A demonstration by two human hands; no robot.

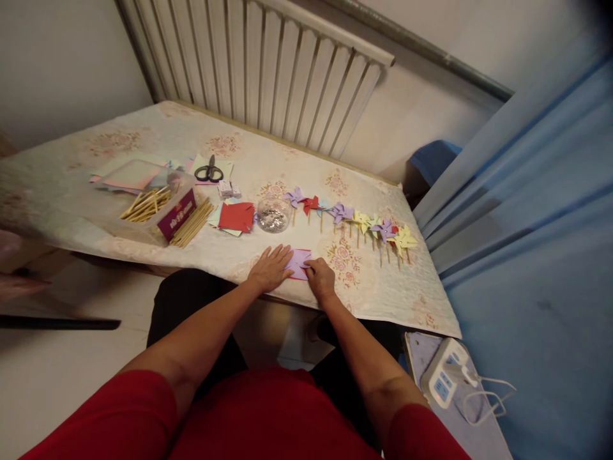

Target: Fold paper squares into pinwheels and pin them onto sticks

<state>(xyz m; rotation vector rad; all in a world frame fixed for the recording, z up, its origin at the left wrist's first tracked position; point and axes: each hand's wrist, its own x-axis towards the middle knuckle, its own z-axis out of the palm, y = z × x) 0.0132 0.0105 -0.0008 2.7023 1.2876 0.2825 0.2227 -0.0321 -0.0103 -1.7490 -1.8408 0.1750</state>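
Observation:
A purple paper square (299, 260) lies at the table's near edge, with red paper showing beneath it. My left hand (272, 268) rests flat on its left side, fingers spread. At the right edge, my right hand (320, 276) pinches a corner of the purple paper between thumb and fingers. Just beyond sits a clear round dish (274, 214) of small shiny pins. To its left is a stack of cut paper squares (236, 217), red on top. Finished paper pinwheels (341, 212) on sticks lie in a row to the right.
A clear plastic box (143, 231) of wooden sticks stands at left, with more sticks (192, 222) beside it. Black-handled scissors (209, 171) lie on coloured paper near small boxes (228, 189). A power strip (445, 377) sits at lower right, by the blue curtain (527, 255).

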